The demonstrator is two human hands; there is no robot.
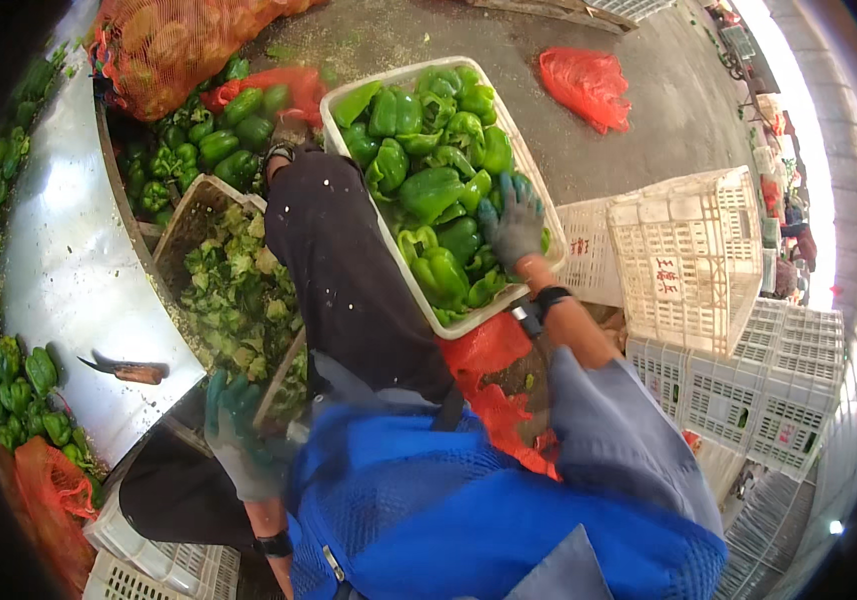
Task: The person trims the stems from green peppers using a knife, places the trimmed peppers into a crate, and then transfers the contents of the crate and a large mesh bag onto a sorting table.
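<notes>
Right hand (517, 222) splayed on peppers (432, 193); left hand (245, 432) loose, apparently empty. I judge hard pressing could bruise them.

Red net bag (586, 88); stacked crates (719, 320)

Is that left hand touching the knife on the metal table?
Apart. The head view shows the knife lying on the metal table, with bare tabletop plainly visible between its handle and the left hand.

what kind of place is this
Probably a vegetable sorting or packing area: a white crate full of green bell peppers, stacked plastic crates on the right, and a container heaped with green vegetable trimmings.
</notes>
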